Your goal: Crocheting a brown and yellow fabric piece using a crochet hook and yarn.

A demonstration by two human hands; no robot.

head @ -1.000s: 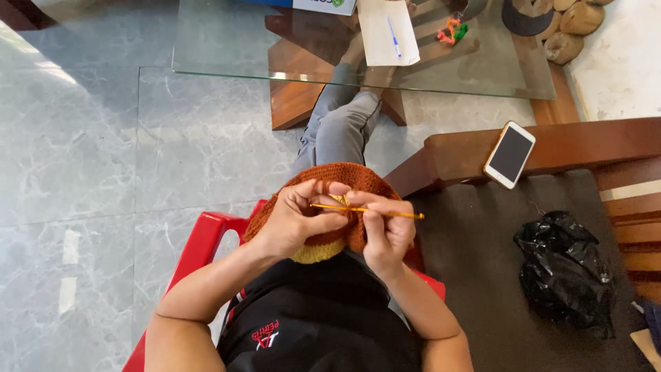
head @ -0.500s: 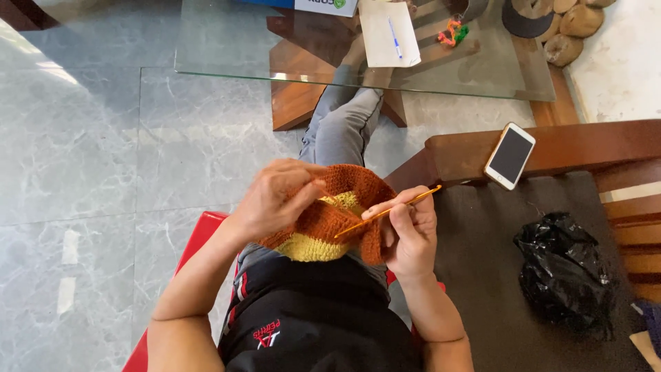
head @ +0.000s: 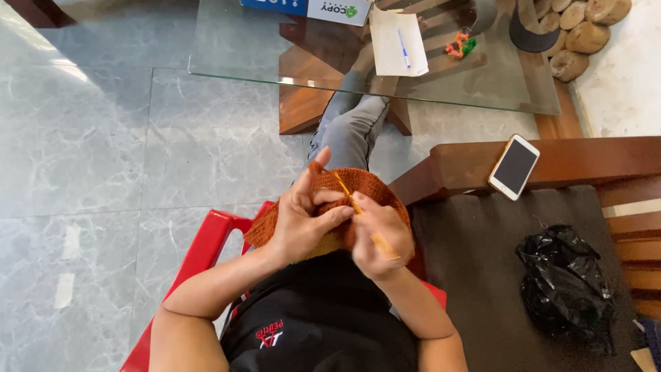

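In my lap lies a round orange crocheted piece point(head: 365, 184) with a yellow inner part. My left hand point(head: 303, 217) grips its near edge, the index finger raised with orange yarn over it. My right hand point(head: 379, 234) holds a slim yellow crochet hook point(head: 348, 194) that points up and left into the fabric between both hands. The hands touch each other over the piece. I sit on a red plastic chair point(head: 206, 251), my grey-trousered legs stretched under the table.
A glass-topped table point(head: 241, 48) on a wooden base stands ahead, bearing a paper sheet with a pen point(head: 398, 38) and a small colourful yarn bit point(head: 460, 46). To my right a wooden bench holds a smartphone point(head: 513, 167) and a black plastic bag point(head: 568, 286).
The hook swung from lying level to pointing up-left into the fabric. My right hand moved in against the left, and the left index finger lifted.
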